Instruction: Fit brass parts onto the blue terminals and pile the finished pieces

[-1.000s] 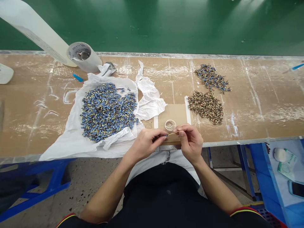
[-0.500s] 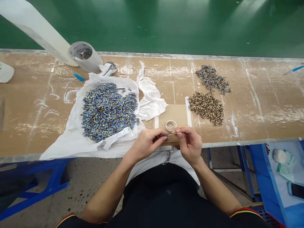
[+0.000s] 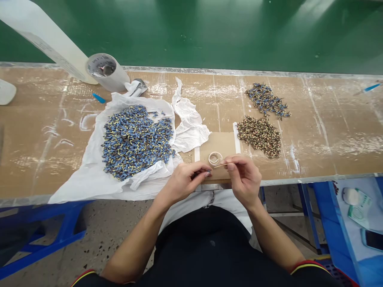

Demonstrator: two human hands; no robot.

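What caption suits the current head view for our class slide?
Two hands at a bench, the right pinching a thin yellowish stick, near heaps of small pieces.

I get a fairly bright view. Glare streaks the shiny cardboard tabletop [image 3: 326, 155], and pale reflections smear the glossy green surface [image 3: 209, 36] beyond. Below, the speckled floor [image 3: 119, 223] lies dimmer; my wide lens stretches the outer edges, and the blue-and-yellow pieces [image 3: 136, 141] look slightly soft.

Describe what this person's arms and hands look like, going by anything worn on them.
The left hand and right hand are bare, with no gloves, and no watch or bracelet shows at either wrist. The left sleeve and right sleeve are short and dark, matching the shirt, each edged with red and yellow trim.
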